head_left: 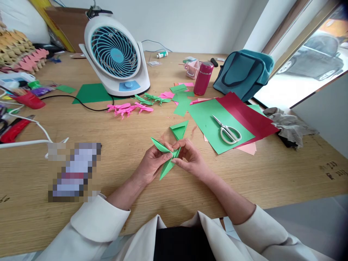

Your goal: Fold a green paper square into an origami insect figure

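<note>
Between my two hands is a folded green paper piece with several pointed flaps, held just above the wooden table. My left hand pinches its left side, thumb on top. On the other side, the thumb and fingers of my right hand grip it near the middle. Just beyond my fingers a green triangular part with a folded edge points up; whether it joins the held piece is partly hidden by my right hand. Farther off lie pink folded paper figures and green folded paper figures.
White-handled scissors rest on green sheets over red sheets at the right. A fan, a red flask and a teal bag stand behind. A blurred phone-like object lies left.
</note>
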Motion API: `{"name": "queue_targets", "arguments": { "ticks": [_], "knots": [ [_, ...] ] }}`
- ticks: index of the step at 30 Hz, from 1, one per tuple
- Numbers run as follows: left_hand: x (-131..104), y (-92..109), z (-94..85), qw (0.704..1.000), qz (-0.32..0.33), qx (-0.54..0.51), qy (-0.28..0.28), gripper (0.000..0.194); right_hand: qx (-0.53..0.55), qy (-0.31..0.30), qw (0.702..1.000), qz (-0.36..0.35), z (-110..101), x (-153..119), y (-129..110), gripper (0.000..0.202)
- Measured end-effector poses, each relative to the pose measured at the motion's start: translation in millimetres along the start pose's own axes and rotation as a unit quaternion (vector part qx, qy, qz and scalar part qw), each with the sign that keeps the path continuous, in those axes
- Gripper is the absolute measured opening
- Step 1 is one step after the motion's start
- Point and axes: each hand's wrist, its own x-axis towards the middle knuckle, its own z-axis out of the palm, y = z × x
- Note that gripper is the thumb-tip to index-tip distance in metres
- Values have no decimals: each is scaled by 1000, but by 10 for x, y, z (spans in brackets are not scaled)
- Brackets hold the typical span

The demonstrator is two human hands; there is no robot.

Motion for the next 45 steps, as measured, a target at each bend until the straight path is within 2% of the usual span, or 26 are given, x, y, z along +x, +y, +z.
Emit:
{"name": "queue_targets", "arguments": {
  "ticks": [5, 7, 13, 17, 22, 26, 30, 37, 40, 45],
  "knots": [
    [2, 17, -20, 999, 22, 5, -22, 23, 158, -39, 984, 76, 36, 26, -50, 51],
    [-2, 26, -19, 999, 26, 4, -26, 23, 184, -48, 978, 88, 32, 35, -78, 50],
    [0, 25, -40, 999, 25, 18, -21, 23, 163, -42, 982, 89, 18, 38, -130, 46],
    [7, 23, -36, 999, 38, 20, -20, 23, 186, -42, 978, 83, 46, 20, -98, 45],
    [11, 28, -2, 992, 103, 79, -4, 25, 204, -40, 975, 79, 56, -1, -68, 44],
    [8, 18, -23, 973, 170, 156, -1, 19, 196, -31, 979, 48, 44, -3, -73, 31],
    [-10, 19, -44, 958, 203, 202, -10, 14, 173, -11, 985, 24, 41, -2, -69, 24],
    [-43, 128, -64, 937, 210, 271, -65, 5, 133, 25, 991, 16, -19, 18, -84, 22],
    [-58, 191, -101, 931, 187, 301, -90, 14, 118, 39, 992, 14, -60, 29, -91, 24],
    [-46, 203, -147, 922, 204, 323, -65, 15, 72, 44, 996, -10, -97, 32, -101, 24]
  ]
}}
